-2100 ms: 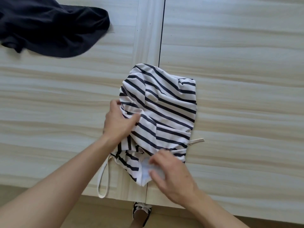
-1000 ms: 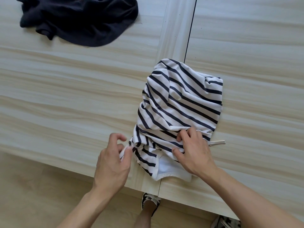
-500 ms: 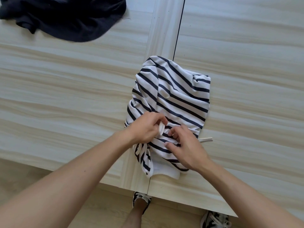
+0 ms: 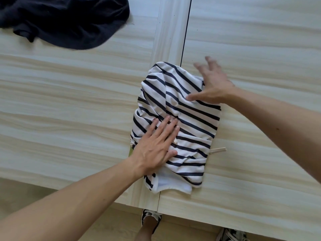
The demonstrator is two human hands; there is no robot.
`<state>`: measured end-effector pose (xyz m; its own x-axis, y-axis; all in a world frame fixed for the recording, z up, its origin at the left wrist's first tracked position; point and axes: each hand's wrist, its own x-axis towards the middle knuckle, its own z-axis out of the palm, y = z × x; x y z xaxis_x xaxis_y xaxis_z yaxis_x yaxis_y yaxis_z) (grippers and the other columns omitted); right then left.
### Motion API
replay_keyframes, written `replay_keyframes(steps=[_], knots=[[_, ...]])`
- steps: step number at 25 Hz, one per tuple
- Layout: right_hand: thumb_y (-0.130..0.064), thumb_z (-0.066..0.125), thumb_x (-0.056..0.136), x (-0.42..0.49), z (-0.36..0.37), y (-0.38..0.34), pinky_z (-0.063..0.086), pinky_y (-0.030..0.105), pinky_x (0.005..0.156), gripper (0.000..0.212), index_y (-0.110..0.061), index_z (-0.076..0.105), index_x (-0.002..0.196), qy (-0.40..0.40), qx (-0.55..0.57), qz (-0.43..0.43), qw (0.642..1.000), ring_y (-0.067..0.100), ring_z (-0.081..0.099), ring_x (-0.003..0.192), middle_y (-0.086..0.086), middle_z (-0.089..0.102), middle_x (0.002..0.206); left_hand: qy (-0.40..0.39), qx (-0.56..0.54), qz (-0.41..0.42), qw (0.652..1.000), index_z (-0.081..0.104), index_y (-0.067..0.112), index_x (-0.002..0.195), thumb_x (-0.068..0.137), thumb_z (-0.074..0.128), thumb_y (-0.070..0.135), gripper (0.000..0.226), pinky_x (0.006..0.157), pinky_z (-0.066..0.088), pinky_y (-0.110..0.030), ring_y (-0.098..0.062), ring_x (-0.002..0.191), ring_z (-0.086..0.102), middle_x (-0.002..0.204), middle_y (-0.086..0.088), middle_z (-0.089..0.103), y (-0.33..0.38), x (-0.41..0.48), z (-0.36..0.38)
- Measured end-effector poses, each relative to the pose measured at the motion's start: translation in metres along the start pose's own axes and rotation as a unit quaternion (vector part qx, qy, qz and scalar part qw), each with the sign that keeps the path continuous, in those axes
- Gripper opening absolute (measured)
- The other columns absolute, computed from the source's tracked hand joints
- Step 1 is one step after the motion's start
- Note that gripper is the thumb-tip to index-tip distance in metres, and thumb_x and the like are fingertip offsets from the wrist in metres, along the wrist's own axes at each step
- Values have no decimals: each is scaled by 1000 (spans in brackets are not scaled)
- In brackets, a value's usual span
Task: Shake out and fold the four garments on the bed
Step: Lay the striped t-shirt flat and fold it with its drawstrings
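We are pressing our left hand (image 4: 156, 146) flat, fingers straight, on the folded striped garment (image 4: 191, 119), which is lying near the front edge of the pale wooden bed (image 4: 69, 101). Our right hand (image 4: 215, 86), fingers spread and gripping nothing, is touching its far right corner. A dark garment (image 4: 66, 20) is lying crumpled well apart, far left.

Garments: two, a striped garment (image 4: 187, 108) at centre, a dark garment (image 4: 66, 21) upper left.
Hands: two, left hand (image 4: 154, 150) and right hand (image 4: 215, 87).
Shoes: two, one shoe (image 4: 150, 218) bottom centre, second shoe (image 4: 232, 235) bottom right.
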<state>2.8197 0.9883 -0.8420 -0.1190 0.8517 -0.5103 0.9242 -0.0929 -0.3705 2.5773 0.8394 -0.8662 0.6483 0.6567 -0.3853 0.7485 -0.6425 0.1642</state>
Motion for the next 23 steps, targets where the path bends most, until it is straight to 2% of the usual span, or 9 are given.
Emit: replay_keyframes(steps=[2,5,7,10,13,15,18,21,23], knots=[[-46,83,70,8,6,-8,32,42,117,76,-20,54,136,-21,-15,-34,999,31,28,146,10,26,158,-1,-16,-16,1000,7,14,162,104,16,58,74,127,3,-50,-25,157,-9,171,-7,0,4,3,5],[-23,71,77,3,-1,-27,47,31,72,28,-18,68,104,-15,30,-36,999,31,61,104,6,64,110,9,-19,-35,999,8,13,162,105,17,55,72,127,6,-50,-25,157,-9,171,-8,-2,7,5,2],[-14,63,81,-9,-15,-42,47,31,68,25,-21,67,104,-15,50,-45,998,30,64,93,4,69,98,43,12,-33,998,14,9,161,106,25,48,69,126,10,-48,-29,158,2,171,-11,4,9,2,-2],[-10,56,82,-43,-34,-56,53,40,72,25,-21,63,103,93,32,-104,990,31,61,85,3,69,91,108,15,-47,993,31,5,157,103,32,40,64,115,25,-43,-32,139,37,158,-12,33,19,-15,-5],[-2,55,83,-89,-32,-64,44,38,56,15,-15,53,91,203,-25,-212,956,31,53,72,4,61,84,62,-71,-93,991,25,10,159,107,25,45,63,121,24,-43,-31,145,35,159,-13,37,27,-31,0],[4,47,81,-120,-20,-68,42,36,51,21,-13,55,90,226,-54,-287,929,30,54,76,8,61,91,69,-179,-57,980,26,10,159,107,30,37,59,125,19,-42,-27,152,27,162,-12,33,22,-34,-5],[5,46,86,-155,18,-64,44,38,55,23,-12,62,89,190,-89,-350,913,29,58,82,11,64,99,137,-390,-33,910,55,9,141,92,48,0,51,118,34,-33,-14,140,43,148,-5,51,12,-50,-22],[7,62,82,-175,59,-57,49,36,66,25,-13,61,97,105,-100,-342,929,22,53,88,9,60,108,273,-429,-292,810,68,19,104,80,43,-3,41,88,53,-33,-5,101,63,107,2,69,-4,-81,-35],[-1,64,81,-188,80,-59,51,33,73,27,-16,58,103,35,-98,-333,937,19,53,94,5,57,115,337,-385,-437,740,64,19,102,83,40,4,34,88,52,-35,-15,100,62,104,1,66,-21,-92,-55]])
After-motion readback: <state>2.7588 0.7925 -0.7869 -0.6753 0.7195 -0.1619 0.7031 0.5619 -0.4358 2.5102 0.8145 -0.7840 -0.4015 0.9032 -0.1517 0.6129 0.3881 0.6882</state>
